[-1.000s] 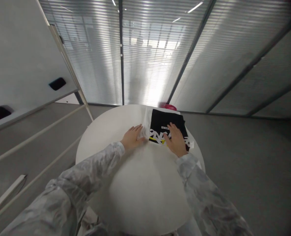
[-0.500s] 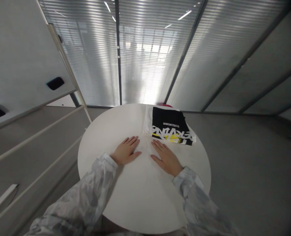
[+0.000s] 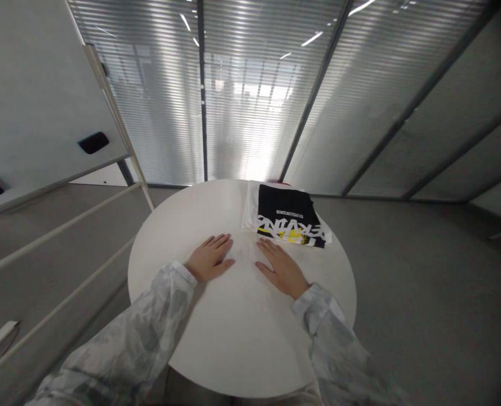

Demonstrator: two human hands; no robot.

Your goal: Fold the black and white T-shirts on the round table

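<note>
A folded shirt (image 3: 287,217), white with a black panel bearing white and yellow lettering, lies on the far right part of a round white table (image 3: 216,344). My left hand (image 3: 209,258) rests flat on the tabletop, fingers stretched out, holding nothing. My right hand (image 3: 279,267) also lies flat and open, its fingertips just short of the shirt's near edge. Both arms are in pale patterned sleeves.
A whiteboard on a stand (image 3: 30,113) leans at the left, with its rails (image 3: 64,231) running low beside the table. Glass walls with blinds (image 3: 250,96) close off the back. Grey carpet (image 3: 423,270) surrounds the table.
Both hands have come off the shirt and drawn back toward me, settling flat on the bare tabletop. The folded shirt stays where it lay.
</note>
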